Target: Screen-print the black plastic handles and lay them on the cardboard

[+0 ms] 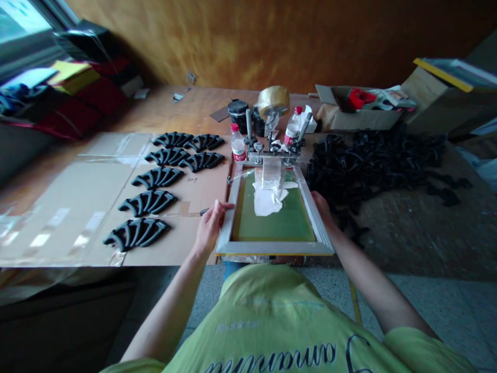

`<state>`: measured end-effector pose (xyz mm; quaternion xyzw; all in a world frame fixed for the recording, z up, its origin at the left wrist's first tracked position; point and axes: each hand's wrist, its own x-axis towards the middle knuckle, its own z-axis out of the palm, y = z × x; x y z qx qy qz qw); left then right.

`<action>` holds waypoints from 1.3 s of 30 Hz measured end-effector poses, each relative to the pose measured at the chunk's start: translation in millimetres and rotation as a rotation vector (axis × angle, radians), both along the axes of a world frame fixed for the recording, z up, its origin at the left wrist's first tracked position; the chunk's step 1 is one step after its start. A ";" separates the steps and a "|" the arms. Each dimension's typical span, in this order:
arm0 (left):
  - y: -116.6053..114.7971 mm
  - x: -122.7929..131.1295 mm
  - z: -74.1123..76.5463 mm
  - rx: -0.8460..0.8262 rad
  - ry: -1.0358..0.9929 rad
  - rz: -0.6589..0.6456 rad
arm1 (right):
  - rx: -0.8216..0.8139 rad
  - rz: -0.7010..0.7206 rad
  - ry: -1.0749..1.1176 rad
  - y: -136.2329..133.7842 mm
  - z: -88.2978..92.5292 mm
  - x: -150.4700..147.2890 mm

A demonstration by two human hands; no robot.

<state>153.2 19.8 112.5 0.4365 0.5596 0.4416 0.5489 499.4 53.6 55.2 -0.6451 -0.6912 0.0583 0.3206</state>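
Observation:
A silk-screen frame (pixel 323 228) with grey metal sides and green mesh lies in front of me, hinged at its far end on a metal clamp (pixel 272 154). White paste (pixel 267 202) and a spreader block (pixel 271 173) are on the mesh. My left hand (pixel 210 225) is at the frame's left side, its fingers partly curled and one pointing to the frame. A dark tip of a black piece (pixel 204 211) sticks out from this hand; the rest is hidden. My right hand (pixel 322 208) is against the frame's right side, its fingers mostly hidden behind it.
Rows of black curved pieces (pixel 137 233) lie on cardboard (pixel 93 181) at left. A heap of similar pieces (pixel 373 160) is at right. Two red-capped bottles (pixel 238 144), black tubs (pixel 237 115) and a tape roll (pixel 274 100) stand behind the clamp. An open carton (pixel 357 118) sits at back right.

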 end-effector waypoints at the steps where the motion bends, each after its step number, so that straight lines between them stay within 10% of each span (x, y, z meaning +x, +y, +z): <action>1: -5.8 -1.1 -18.1 -0.049 -0.002 -0.021 | 0.011 -0.044 0.004 7.5 6.8 6.8; 8: -2.5 -1.0 -94.8 -0.123 0.189 -0.059 | -0.036 0.241 -0.270 55.9 55.9 -68.8; 19: -4.3 -2.8 -103.3 -0.107 0.192 -0.094 | -0.262 0.762 -0.463 -10.2 43.9 -74.4; 27: -4.2 -2.7 -103.0 -0.126 0.141 -0.068 | -0.172 0.655 -0.430 -19.8 32.6 -83.2; 33: -6.0 -1.1 -79.7 -0.151 0.065 -0.049 | -0.159 0.421 -0.257 23.2 53.5 -86.3; 39: -1.9 0.1 -3.7 -0.099 -0.012 -0.009 | 0.077 0.115 -0.135 80.4 93.6 -34.8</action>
